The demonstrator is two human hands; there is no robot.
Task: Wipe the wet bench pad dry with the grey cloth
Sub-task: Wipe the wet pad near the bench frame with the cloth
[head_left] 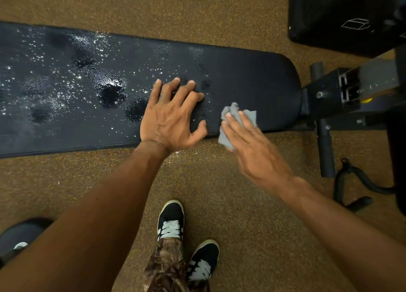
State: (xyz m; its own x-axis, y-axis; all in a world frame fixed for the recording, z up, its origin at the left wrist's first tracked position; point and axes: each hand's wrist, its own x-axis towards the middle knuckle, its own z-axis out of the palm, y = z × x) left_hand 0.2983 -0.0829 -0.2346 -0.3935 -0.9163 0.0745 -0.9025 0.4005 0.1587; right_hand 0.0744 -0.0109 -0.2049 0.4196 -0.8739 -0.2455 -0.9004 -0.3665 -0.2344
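The pad [241,76] runs off the left edge. The right hand [252,151] is motion-blurred and covers much of the cloth [249,115]. The top-right black block [342,17] is cropped.

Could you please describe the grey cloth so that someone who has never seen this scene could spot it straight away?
Find the long black bench pad lying across the brown floor, wet with droplets on its left part. At its rounded right end, on the near edge, the right hand presses a small crumpled cloth. It is the only pale grey, soft thing on the dark pad.
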